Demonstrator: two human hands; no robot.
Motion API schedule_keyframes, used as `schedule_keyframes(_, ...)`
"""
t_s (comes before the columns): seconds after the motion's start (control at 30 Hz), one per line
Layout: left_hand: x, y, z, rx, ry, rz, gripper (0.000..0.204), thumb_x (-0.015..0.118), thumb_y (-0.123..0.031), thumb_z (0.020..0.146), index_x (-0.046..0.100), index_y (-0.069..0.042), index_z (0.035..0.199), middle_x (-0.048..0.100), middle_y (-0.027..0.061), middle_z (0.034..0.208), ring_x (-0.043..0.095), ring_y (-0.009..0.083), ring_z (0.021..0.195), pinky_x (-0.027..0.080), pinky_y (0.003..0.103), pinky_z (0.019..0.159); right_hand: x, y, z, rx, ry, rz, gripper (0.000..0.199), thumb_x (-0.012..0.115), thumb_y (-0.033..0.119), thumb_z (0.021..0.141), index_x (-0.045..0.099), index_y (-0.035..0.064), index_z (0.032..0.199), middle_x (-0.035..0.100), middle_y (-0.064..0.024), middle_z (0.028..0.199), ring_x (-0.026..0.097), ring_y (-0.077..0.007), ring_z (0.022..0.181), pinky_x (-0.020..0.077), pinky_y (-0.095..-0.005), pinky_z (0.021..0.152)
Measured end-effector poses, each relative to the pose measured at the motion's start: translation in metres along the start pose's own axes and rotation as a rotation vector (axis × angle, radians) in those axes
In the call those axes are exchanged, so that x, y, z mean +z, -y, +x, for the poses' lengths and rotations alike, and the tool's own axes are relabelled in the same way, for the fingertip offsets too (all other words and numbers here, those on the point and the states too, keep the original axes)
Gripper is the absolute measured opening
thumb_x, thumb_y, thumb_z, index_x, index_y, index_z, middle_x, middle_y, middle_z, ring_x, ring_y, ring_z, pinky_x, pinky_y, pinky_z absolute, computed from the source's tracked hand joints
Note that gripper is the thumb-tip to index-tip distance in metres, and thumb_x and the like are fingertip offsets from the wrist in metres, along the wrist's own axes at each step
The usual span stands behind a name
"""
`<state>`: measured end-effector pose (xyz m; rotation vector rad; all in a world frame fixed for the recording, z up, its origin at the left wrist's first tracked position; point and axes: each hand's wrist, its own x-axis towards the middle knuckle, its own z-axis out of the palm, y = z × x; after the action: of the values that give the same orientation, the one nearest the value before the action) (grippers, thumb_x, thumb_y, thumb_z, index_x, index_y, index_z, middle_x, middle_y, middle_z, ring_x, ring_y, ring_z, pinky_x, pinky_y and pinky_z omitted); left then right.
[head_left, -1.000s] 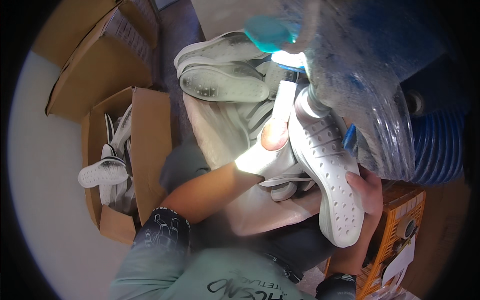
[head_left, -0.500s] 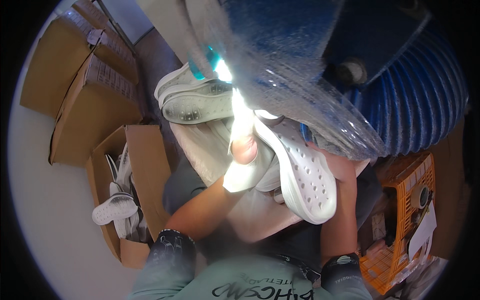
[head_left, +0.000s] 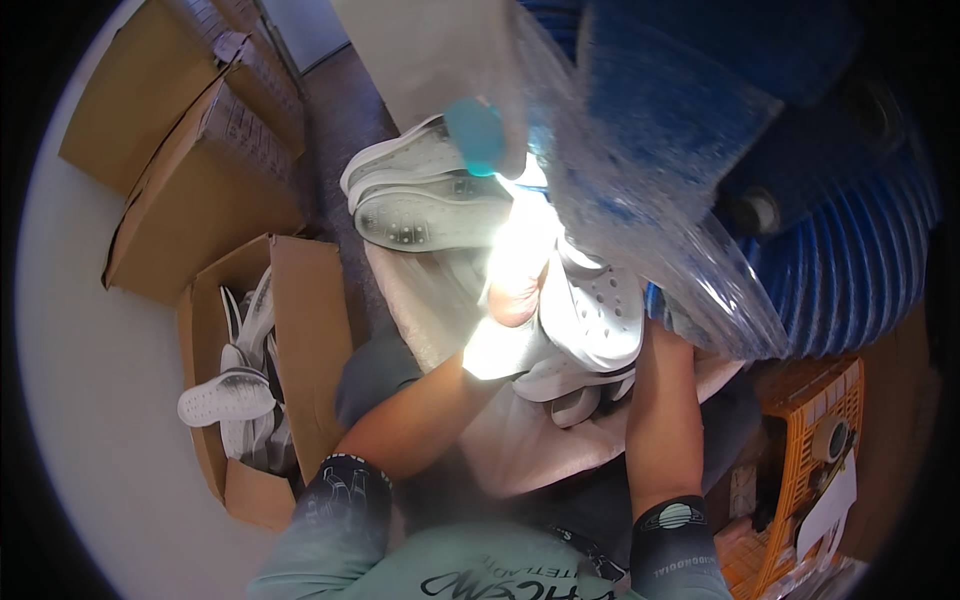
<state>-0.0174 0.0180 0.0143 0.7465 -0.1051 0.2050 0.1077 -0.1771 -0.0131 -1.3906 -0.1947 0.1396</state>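
Left hand (head_left: 515, 300) is gripping a white shoe sole (head_left: 590, 310) on the lap, right hand (head_left: 655, 330) hidden behind it, can't tell its grip. Looks midway: soles are filling the open cardboard box (head_left: 310, 340) leftward, more stacked (head_left: 430, 200) just beyond.

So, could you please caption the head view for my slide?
Both hands, left and right, hold a white sole beside an open box of soles.

This looks like a small shoe-making workshop or packing room: white shoe soles (head_left: 430, 215) lie piled on a cloth-covered lap, more fill an open cardboard box (head_left: 300, 340) on the floor beside closed cartons (head_left: 190, 200), with a blue ribbed hose (head_left: 850, 270) and an orange crate (head_left: 800, 480) close by.
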Motion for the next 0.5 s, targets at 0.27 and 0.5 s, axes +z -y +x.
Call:
schedule_keyframes(0.27,0.041,-0.024,0.017,0.181,0.252,-0.297,0.066,0.058,-0.013,0.095,0.024,0.001,0.149,0.048,0.0164,0.14,0.054,0.0243,0.122,0.044,0.037,0.103,0.012,0.005,0.016,0.088,-0.124,0.215,0.04,0.061,0.014,0.093,0.055,0.0012,0.132,0.056,-0.0167,0.134,0.054,-0.0262,0.123,0.0445,-0.0396,0.103)
schedule_keyframes(0.5,0.041,-0.015,0.008,0.19,0.265,-0.27,0.046,0.048,-0.021,0.1,0.044,0.003,0.138,0.056,0.018,0.132,0.056,0.025,0.123,0.043,0.036,0.106,0.001,0.009,-0.004,0.142,-0.246,0.371,0.042,0.058,0.014,0.095,0.052,0.0013,0.135,0.053,-0.0177,0.136,0.053,-0.0265,0.125,0.0442,-0.0408,0.104)
